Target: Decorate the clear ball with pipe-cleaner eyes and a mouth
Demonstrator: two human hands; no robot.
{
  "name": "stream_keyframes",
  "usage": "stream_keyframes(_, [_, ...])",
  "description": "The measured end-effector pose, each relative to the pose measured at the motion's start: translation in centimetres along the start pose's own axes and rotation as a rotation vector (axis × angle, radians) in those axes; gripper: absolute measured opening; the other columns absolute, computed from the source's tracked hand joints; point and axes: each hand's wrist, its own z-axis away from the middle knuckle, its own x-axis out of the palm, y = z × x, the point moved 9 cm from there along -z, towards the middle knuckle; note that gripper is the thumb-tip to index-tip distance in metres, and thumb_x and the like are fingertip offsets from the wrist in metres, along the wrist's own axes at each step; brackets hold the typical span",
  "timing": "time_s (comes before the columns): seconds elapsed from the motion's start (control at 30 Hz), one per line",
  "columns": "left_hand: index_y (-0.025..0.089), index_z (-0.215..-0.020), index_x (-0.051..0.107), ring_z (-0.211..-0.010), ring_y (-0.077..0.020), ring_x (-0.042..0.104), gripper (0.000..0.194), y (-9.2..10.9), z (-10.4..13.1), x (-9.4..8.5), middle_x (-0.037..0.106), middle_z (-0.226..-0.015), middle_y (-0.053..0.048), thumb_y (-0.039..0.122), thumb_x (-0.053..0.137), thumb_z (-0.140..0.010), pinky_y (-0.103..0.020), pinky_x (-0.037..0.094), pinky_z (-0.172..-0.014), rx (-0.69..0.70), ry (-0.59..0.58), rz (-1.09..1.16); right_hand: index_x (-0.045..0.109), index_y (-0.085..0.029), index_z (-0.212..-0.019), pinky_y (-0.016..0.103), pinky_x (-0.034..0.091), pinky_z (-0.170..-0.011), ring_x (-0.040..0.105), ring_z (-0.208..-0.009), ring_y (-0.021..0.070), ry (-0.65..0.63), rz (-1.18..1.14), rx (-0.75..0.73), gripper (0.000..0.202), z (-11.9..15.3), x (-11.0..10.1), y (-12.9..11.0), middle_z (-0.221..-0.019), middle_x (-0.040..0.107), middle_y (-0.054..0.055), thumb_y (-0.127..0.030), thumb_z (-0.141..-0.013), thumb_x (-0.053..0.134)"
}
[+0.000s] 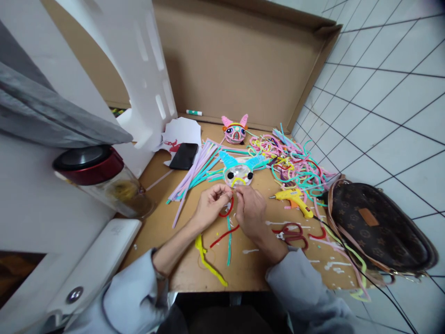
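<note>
Red pipe cleaner (227,212) curls down between left hand (212,202) and right hand (251,209), pinched in their grip.

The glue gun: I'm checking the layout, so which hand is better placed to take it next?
Right, I'd say: the glue gun lies nearer the right hand, while the left hand would have to cross over. Both have fingers at the red pipe cleaner.

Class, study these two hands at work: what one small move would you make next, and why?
Probably raise the red strip slightly toward the blue-horned face. The left hand seems to pinch it, with the right hand close beside; its curve hangs below the fingertips, and the face lies just beyond them, with a yellow strip across its lower part.
</note>
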Motion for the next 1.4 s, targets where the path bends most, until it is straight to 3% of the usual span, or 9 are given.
stream_keyframes(0.27, [0.016,-0.073,0.061,-0.052,-0.0086,0.045,0.030,1.3,0.0,-0.7,0.055,-0.060,0.002,0.043,0.073,-0.070,-0.022,0.038,-0.052,0.004,0.053,0.029,0.056,-0.023,-0.096,0.033,0.046,-0.073,0.060,-0.079,0.0184,0.063,-0.179,0.184,0.008,-0.7,-0.9,1.8,-0.088,0.064,0.005,-0.022,-0.091,0.051])
stream_keyframes(0.47, [0.015,-0.074,0.065,-0.054,-0.0111,0.051,0.039,0.7,-0.8,-2.3,0.062,-0.064,-0.002,0.050,0.080,-0.064,-0.022,0.041,-0.051,-0.068,0.037,0.010,0.056,-0.023,-0.085,0.029,0.045,-0.068,0.055,-0.071,0.0148,0.055,-0.367,0.353,0.001,-1.0,-0.8,3.2,-0.080,0.061,0.001,-0.024,-0.085,0.056])
stream_keyframes(0.63, [0.015,-0.071,0.062,-0.050,-0.0109,0.050,0.040,-0.2,-1.2,-2.6,0.060,-0.060,-0.001,0.051,0.079,-0.065,-0.023,0.038,-0.048,-0.130,-0.049,-0.008,0.056,-0.021,-0.078,0.025,0.038,-0.058,0.047,-0.058,0.0107,-0.088,-0.582,0.508,0.013,-0.4,1.4,4.4,-0.066,0.053,-0.004,-0.032,-0.085,0.059])
stream_keyframes(0.93, [0.015,-0.070,0.063,-0.052,-0.0083,0.042,0.028,0.6,-0.6,-0.4,0.052,-0.058,0.002,0.042,0.072,-0.069,-0.021,0.034,-0.052,-0.082,-0.162,-0.063,0.055,-0.021,-0.074,0.024,0.033,-0.056,0.045,-0.058,0.0105,-0.250,-0.640,0.462,0.023,-0.1,3.1,3.3,-0.063,0.050,-0.005,-0.038,-0.089,0.054])
stream_keyframes(1.13, [0.013,-0.076,0.067,-0.061,-0.0106,0.052,0.037,0.1,-0.4,-0.3,0.063,-0.070,-0.002,0.049,0.076,-0.069,-0.022,0.040,-0.059,-0.109,-0.186,0.003,0.051,-0.022,-0.071,0.024,0.032,-0.055,0.040,-0.054,0.0103,-0.256,-0.697,0.512,0.025,0.4,4.0,4.4,-0.058,0.043,-0.007,-0.040,-0.088,0.055])
stream_keyframes(1.4, [0.014,-0.076,0.072,-0.063,-0.0131,0.057,0.036,0.5,-0.7,-0.8,0.070,-0.074,-0.005,0.048,0.079,-0.066,-0.026,0.046,-0.062,-0.023,-0.127,-0.064,0.054,-0.022,-0.074,0.026,0.034,-0.059,0.046,-0.060,0.0129,-0.208,-0.473,0.369,0.016,-0.6,2.2,2.9,-0.066,0.052,-0.003,-0.029,-0.088,0.051])
